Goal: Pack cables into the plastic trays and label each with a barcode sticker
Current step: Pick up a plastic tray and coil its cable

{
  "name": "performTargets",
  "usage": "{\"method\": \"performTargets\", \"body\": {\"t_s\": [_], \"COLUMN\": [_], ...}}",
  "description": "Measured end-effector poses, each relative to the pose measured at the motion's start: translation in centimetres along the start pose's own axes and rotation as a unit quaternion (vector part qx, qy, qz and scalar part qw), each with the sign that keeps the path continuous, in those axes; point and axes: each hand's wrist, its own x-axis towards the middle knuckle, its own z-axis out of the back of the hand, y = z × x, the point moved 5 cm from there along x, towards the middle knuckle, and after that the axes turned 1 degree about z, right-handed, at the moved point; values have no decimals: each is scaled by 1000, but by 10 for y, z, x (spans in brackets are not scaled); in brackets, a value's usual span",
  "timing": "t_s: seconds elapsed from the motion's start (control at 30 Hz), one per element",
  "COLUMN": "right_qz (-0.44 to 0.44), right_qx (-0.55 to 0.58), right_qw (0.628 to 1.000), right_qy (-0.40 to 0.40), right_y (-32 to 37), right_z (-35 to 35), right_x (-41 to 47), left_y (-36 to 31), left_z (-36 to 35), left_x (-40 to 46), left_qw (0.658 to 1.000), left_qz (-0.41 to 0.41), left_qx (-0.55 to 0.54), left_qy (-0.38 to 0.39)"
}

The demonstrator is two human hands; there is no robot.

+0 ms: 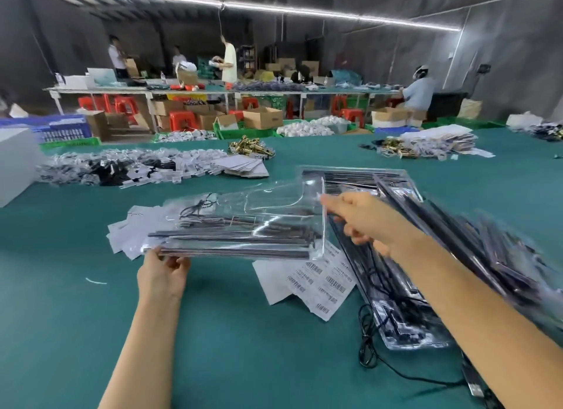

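Observation:
A clear plastic tray with black cables inside hangs tilted above the green table. My left hand grips its near left corner, fingers curled over the edge. My right hand is at the tray's right edge, blurred, with its fingers stretched toward the plastic; whether it holds the tray is unclear. White barcode sticker sheets lie under the tray's right end. A heap of packed trays lies under my right forearm. A loose black cable curls beside it.
Scattered white label backings lie left of the tray. Piles of bagged parts, cardboard cards and brass fittings sit farther back. A white box stands at the left. Several people work at far benches.

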Motion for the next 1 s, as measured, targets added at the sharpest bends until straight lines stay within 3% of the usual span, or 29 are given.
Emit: {"method": "performTargets", "body": {"t_s": [0.17,0.3,0.4,0.57,0.67,0.77,0.87,1.0], "right_qz": [-93,-93,-87,-136,-48,42,110,182], "right_qx": [45,153,173,300,141,3,-185,-267], "right_qw": [993,982,977,943,988,999,976,943], "right_qy": [55,65,83,52,28,34,14,85], "right_y": [-38,-53,-54,-57,-52,-44,-36,-31], "right_z": [-46,-68,-80,-83,-80,-84,-85,-94], "right_x": [6,6,2,10,19,25,30,28], "left_y": [-13,-5,13,28,17,14,14,18], "left_z": [7,-8,-26,-23,-16,-16,-15,-14], "left_x": [5,-2,-16,-20,-13,-12,-12,-12], "left_qw": [1000,994,984,984,985,981,975,968], "left_qz": [-15,-6,41,58,40,48,53,52], "left_qx": [13,12,-12,66,97,114,146,186], "left_qy": [8,105,176,154,139,151,159,163]}}
